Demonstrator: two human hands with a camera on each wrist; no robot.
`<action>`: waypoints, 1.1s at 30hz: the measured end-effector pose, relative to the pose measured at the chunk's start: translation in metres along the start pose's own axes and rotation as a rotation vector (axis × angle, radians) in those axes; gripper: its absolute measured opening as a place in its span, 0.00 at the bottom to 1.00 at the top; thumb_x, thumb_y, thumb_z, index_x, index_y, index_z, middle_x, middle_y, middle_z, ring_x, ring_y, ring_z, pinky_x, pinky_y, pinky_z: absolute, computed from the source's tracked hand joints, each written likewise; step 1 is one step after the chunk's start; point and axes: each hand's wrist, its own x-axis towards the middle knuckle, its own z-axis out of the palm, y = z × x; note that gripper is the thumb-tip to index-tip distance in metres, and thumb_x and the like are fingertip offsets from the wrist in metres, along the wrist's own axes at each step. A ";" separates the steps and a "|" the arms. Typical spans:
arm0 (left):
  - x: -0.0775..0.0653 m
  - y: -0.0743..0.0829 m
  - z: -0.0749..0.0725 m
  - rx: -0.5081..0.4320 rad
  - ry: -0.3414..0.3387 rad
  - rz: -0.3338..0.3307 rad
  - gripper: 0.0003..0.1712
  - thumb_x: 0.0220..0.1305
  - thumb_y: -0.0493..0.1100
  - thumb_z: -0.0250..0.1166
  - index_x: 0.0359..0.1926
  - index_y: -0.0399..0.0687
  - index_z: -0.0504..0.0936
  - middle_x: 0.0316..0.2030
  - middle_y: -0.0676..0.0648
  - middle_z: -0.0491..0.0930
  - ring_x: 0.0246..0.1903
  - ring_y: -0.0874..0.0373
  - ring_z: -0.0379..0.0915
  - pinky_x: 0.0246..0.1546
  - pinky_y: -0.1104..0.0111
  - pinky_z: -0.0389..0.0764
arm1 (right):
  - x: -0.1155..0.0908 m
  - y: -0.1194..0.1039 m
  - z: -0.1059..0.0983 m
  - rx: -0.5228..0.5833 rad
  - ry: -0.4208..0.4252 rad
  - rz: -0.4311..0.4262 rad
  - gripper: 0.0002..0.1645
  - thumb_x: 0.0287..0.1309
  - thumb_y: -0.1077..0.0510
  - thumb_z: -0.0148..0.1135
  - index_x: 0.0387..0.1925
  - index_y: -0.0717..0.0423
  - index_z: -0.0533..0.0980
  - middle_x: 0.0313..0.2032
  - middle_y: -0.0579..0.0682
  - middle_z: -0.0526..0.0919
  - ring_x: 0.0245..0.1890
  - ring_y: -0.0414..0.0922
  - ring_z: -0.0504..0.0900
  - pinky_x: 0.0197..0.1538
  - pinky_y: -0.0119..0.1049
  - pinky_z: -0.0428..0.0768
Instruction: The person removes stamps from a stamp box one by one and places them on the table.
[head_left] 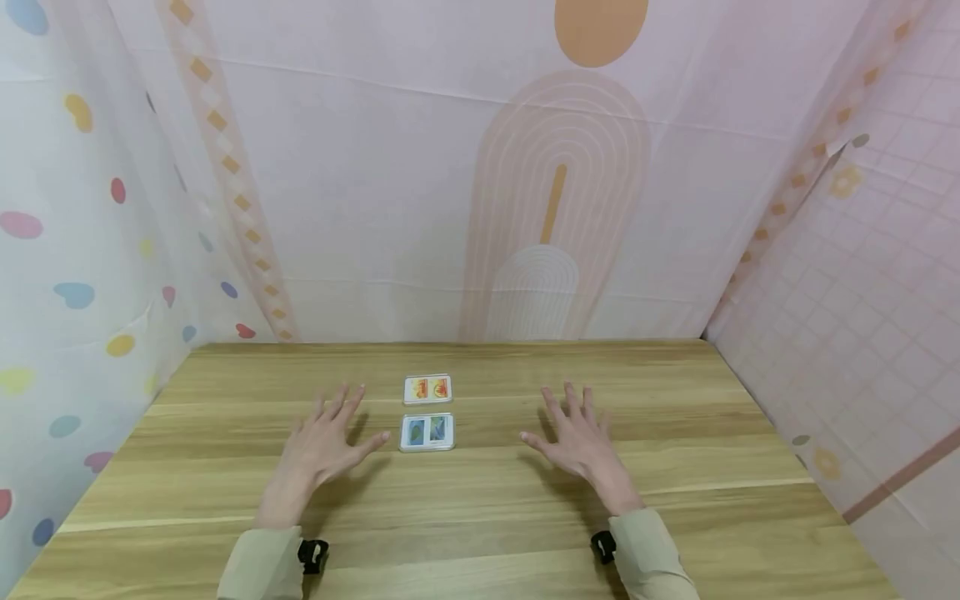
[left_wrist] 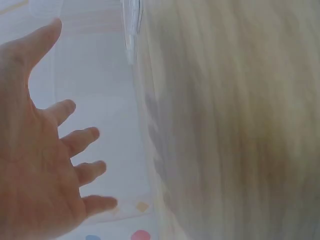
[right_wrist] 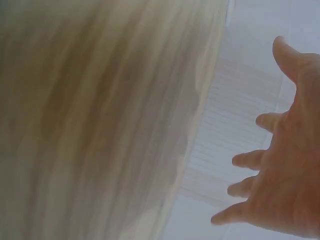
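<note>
Two flat clear cases lie one behind the other on the wooden table. The nearer case [head_left: 427, 432] shows blue and green pictures; the farther case [head_left: 427, 389] has orange and red ones. My left hand [head_left: 322, 447] hovers over the table left of them, fingers spread, thumb tip close to the nearer case. To their right, my right hand [head_left: 577, 440] is also held above the wood with fingers spread. Both palms face down and hold nothing. In the left wrist view, edges of clear plastic [left_wrist: 132, 20] show at the top, beyond the thumb.
The wooden table [head_left: 480, 508] runs back to a patterned curtain [head_left: 375, 208]. Curtains with coloured spots [head_left: 75, 295] and a pink grid [head_left: 885, 317] stand at the left and right sides. Black straps sit at both sleeve cuffs.
</note>
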 end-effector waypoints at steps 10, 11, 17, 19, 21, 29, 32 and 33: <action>0.012 0.002 0.002 -0.146 0.055 0.127 0.39 0.61 0.55 0.63 0.65 0.36 0.65 0.53 0.33 0.78 0.51 0.35 0.75 0.48 0.45 0.76 | 0.011 -0.006 0.001 0.085 0.152 -0.185 0.40 0.57 0.40 0.61 0.65 0.57 0.66 0.63 0.60 0.71 0.61 0.60 0.72 0.60 0.56 0.71; 0.013 0.002 0.002 -0.158 0.047 0.141 0.38 0.61 0.55 0.63 0.65 0.36 0.66 0.52 0.33 0.79 0.51 0.36 0.75 0.48 0.45 0.76 | 0.013 -0.008 0.002 0.110 0.149 -0.193 0.39 0.57 0.41 0.62 0.64 0.57 0.67 0.62 0.59 0.72 0.60 0.59 0.73 0.60 0.55 0.72; 0.024 0.003 0.004 -0.224 -0.035 0.198 0.38 0.59 0.54 0.65 0.63 0.34 0.68 0.49 0.34 0.79 0.48 0.39 0.77 0.48 0.48 0.77 | 0.027 -0.021 0.006 0.256 0.080 -0.243 0.33 0.57 0.48 0.64 0.61 0.59 0.70 0.58 0.56 0.76 0.56 0.55 0.76 0.58 0.51 0.74; 0.028 0.004 0.005 -0.239 -0.055 0.208 0.37 0.59 0.53 0.66 0.62 0.34 0.69 0.49 0.35 0.79 0.48 0.40 0.77 0.49 0.48 0.77 | 0.033 -0.027 0.007 0.271 0.055 -0.273 0.32 0.57 0.50 0.65 0.60 0.59 0.71 0.56 0.55 0.78 0.54 0.53 0.77 0.56 0.50 0.75; 0.031 0.004 0.007 -0.254 -0.069 0.214 0.36 0.59 0.52 0.66 0.62 0.35 0.69 0.49 0.35 0.79 0.48 0.40 0.77 0.50 0.48 0.76 | 0.039 -0.033 0.009 0.296 0.020 -0.304 0.31 0.57 0.51 0.65 0.60 0.60 0.71 0.55 0.55 0.79 0.53 0.52 0.78 0.55 0.49 0.76; 0.042 0.002 0.016 -0.285 -0.105 0.245 0.36 0.55 0.52 0.69 0.61 0.38 0.71 0.50 0.34 0.78 0.48 0.40 0.77 0.49 0.46 0.75 | 0.059 -0.054 0.021 0.375 -0.126 -0.380 0.32 0.57 0.50 0.65 0.60 0.61 0.70 0.51 0.56 0.81 0.50 0.50 0.79 0.54 0.42 0.78; 0.045 0.001 0.019 -0.303 -0.126 0.236 0.38 0.52 0.52 0.71 0.61 0.39 0.71 0.51 0.34 0.77 0.48 0.40 0.76 0.49 0.45 0.75 | 0.065 -0.059 0.027 0.399 -0.171 -0.382 0.33 0.57 0.50 0.65 0.60 0.61 0.70 0.49 0.56 0.80 0.48 0.49 0.79 0.52 0.39 0.78; 0.046 0.001 0.021 -0.306 -0.132 0.241 0.39 0.51 0.52 0.72 0.61 0.39 0.71 0.51 0.34 0.76 0.48 0.40 0.76 0.49 0.45 0.75 | 0.066 -0.060 0.028 0.408 -0.189 -0.372 0.33 0.56 0.50 0.66 0.60 0.60 0.70 0.49 0.55 0.80 0.47 0.48 0.79 0.51 0.38 0.78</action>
